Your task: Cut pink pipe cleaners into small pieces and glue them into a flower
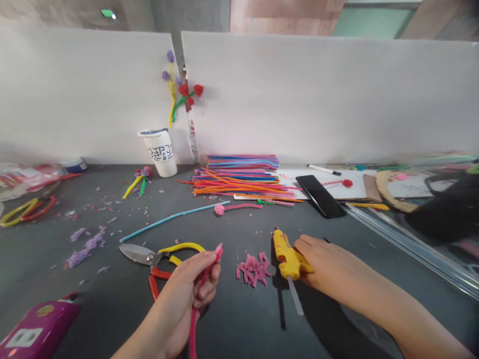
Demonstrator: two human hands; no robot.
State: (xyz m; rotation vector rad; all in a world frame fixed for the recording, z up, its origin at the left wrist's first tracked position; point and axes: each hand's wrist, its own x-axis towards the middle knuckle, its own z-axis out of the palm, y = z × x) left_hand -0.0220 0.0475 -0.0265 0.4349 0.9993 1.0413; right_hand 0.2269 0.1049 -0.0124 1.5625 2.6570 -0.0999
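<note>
My left hand (198, 284) is closed around a dark pink pipe cleaner (193, 331), whose lower end hangs below the fingers. At its top, beside my fingertips, sits a small lighter pink tuft (219, 251). My right hand (318, 259) grips the handle of a yellow glue gun (286, 257), its nozzle pointing away from me and a clear glue stick (295, 296) poking out behind. Between my hands lies a pile of short pink pieces (254, 269). Partly behind my left hand are shears (144, 255) with yellow and red handles.
Bundled pipe cleaners (239, 182) lie at the back, near a white cup (160, 154) and a black phone (320, 196). A blue pipe cleaner (172, 218) and a pink flower (219, 209) lie in front. Purple scraps (88, 247) and a magenta box (41, 326) are left; clear tubes (411, 247) right.
</note>
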